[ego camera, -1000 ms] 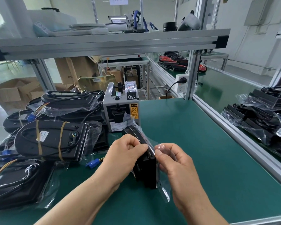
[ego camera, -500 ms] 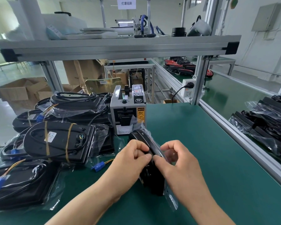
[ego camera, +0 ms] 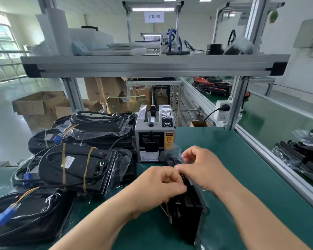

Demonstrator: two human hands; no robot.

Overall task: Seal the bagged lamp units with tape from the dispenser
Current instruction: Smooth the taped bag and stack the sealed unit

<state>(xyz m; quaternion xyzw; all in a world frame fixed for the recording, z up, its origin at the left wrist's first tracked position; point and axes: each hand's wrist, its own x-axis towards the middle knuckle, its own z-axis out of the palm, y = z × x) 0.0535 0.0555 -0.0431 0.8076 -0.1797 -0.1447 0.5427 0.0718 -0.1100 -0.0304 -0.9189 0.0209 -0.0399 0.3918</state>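
Black unit (ego camera: 186,213) in a clear bag (ego camera: 205,212) stands on edge on the mat, nearest the camera, between the two hands. Its long axis runs near to far, with the far end pointing at the dispenser.

Left hand (ego camera: 159,184): fingers curled, pinching bag film on the unit's top edge. Right hand (ego camera: 206,170): fingers also curled, pinching film on the same edge just beyond the left. The two sets of fingertips almost meet. Cannot tell if either hand has tape; glare on the film hides it. Judged step: closing the bag mouth over, ready for tape.

Dispenser (ego camera: 154,139) sits straight ahead, just past the unit's far end, outlet facing the person. The right hand looks nearer to it, so it is the likely one to reach forward while the left keeps the fold. Too small to tell if a strip is out.

Pile (ego camera: 76,168) of bagged units lies left of the hands, with blue connectors and tan bands. Green mat (ego camera: 233,159) covers the bench. More bagged units (ego camera: 300,156) lie past the rail (ego camera: 271,157) on the right.

Farther back is a socket (ego camera: 223,110) on a post with a plug in it, and a cluttered shelf (ego camera: 152,65) overhead. Boxes (ego camera: 42,107) sit on the floor far left, with a bright factory hall behind.
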